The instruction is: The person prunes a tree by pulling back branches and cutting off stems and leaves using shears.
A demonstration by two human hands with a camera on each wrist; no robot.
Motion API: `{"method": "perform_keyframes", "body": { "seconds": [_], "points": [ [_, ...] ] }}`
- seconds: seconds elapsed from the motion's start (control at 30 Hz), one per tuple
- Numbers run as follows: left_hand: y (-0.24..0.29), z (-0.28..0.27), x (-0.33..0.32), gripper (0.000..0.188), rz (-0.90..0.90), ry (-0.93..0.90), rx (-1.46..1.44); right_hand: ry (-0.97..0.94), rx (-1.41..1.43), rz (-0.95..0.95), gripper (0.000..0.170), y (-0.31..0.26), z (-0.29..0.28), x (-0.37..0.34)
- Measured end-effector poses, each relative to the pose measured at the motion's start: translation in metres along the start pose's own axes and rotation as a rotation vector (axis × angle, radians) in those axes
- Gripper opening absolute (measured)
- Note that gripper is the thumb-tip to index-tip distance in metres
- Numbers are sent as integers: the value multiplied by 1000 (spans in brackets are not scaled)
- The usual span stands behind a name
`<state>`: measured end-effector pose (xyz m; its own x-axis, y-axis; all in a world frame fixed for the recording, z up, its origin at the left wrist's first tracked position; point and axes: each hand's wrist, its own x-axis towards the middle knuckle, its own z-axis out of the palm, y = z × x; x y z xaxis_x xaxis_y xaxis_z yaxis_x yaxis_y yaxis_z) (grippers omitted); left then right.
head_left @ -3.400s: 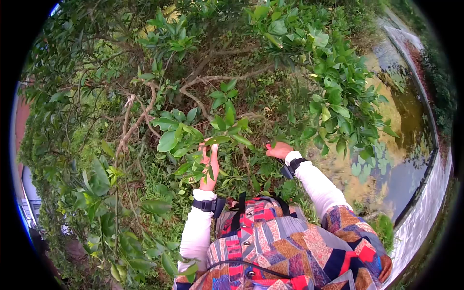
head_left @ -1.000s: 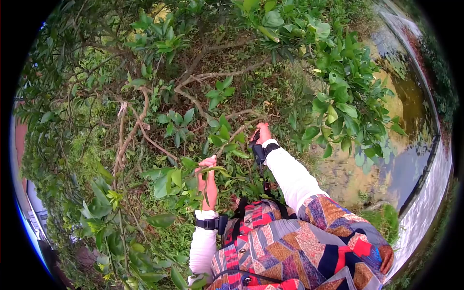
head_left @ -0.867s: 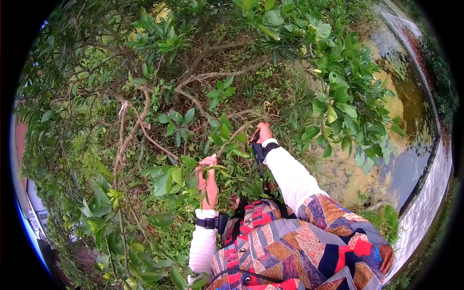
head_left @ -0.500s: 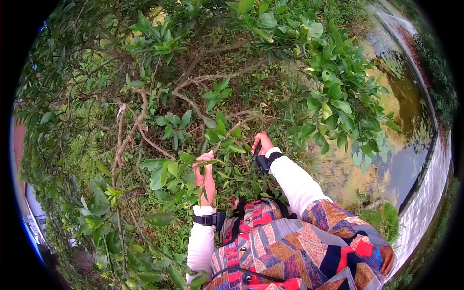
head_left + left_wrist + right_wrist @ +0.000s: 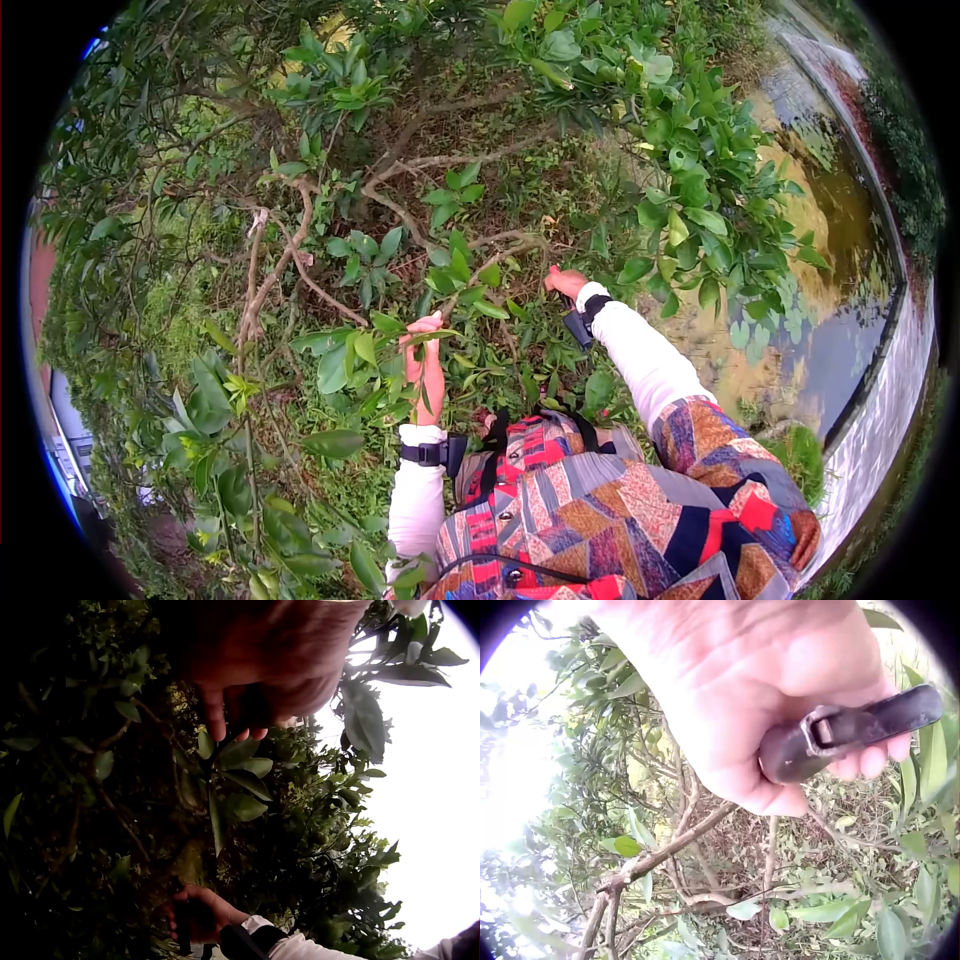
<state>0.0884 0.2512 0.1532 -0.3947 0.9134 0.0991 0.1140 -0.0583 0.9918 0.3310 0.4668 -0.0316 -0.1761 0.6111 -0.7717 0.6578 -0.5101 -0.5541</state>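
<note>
My left hand (image 5: 426, 375) grips a thin leafy branch (image 5: 470, 292), its fingers curled round the stem among green leaves. In the left wrist view the left hand (image 5: 274, 664) fills the top, with a leaf cluster (image 5: 236, 776) hanging beyond its fingertips. My right hand (image 5: 568, 283) is off to the right of that branch, apart from it. Curled in the right hand (image 5: 757, 705) are black-handled pruning shears (image 5: 847, 731) with a metal catch at the handle end; their blades are hidden.
Bare woody limbs (image 5: 270, 270) fork at left, and another limb (image 5: 400, 205) bends through the middle. A dense leafy bough (image 5: 700, 200) hangs at right. Beyond it lies a pond (image 5: 780, 350) with a pale concrete edge (image 5: 880, 430). Leafy twigs (image 5: 240, 470) stand close at lower left.
The right hand came left to the branch's woody part, then drew back right and down with the shears, its wrist turning. The left hand kept its hold, slightly lower than at first.
</note>
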Motion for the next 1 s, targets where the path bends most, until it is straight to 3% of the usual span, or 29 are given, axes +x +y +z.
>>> {"method": "perform_keyframes", "body": {
  "seconds": [0.3,0.5,0.57,0.67,0.83,1.0],
  "points": [
    [-4,1,1,17,19,4,-60,58,-214,8,61,-6,-6,-42],
    [6,5,2,13,25,6,-107,12,-329,-17,60,-12,-5,-23],
    [10,4,-2,14,-69,6,-24,-32,-414,-25,61,-18,-6,-11],
    [-8,0,-4,13,-2,-19,-65,-51,-478,-57,59,-26,-7,-2],
    [-9,-1,-7,9,16,7,-115,-113,-346,-40,58,-30,-10,30],
    [-16,1,-13,7,-5,-18,-99,-137,-411,-50,61,-30,-11,42]
  ]
}}
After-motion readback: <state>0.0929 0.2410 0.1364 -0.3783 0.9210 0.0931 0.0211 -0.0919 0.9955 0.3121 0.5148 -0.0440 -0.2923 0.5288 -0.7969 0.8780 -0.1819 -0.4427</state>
